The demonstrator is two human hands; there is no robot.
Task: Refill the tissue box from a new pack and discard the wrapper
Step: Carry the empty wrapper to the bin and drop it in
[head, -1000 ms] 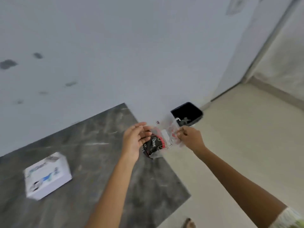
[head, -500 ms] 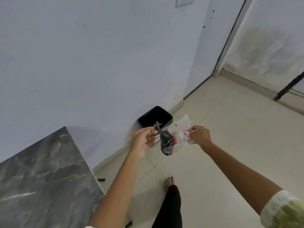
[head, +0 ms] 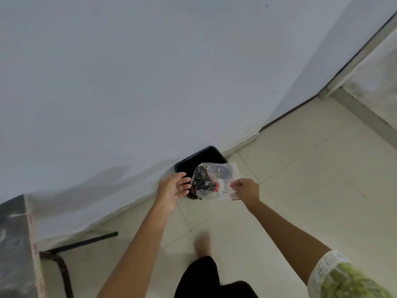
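Wrapper (head: 211, 181) is pinched at its near-right edge in your right hand (head: 245, 190), grip closed on the plastic. It hangs crumpled, clear film with black and red print, directly over the black bin (head: 182, 166). Your left hand (head: 171, 189) is just beside the wrapper's left edge, grip open, fingers spread; can't tell if the fingertips touch the film. Bin sits on the floor (head: 300, 179) against the wall (head: 150, 82), beyond both hands. Worktop (head: 15, 244) corner is well behind-left of the grip. Your bare foot (head: 203, 241) shows below, blurred.
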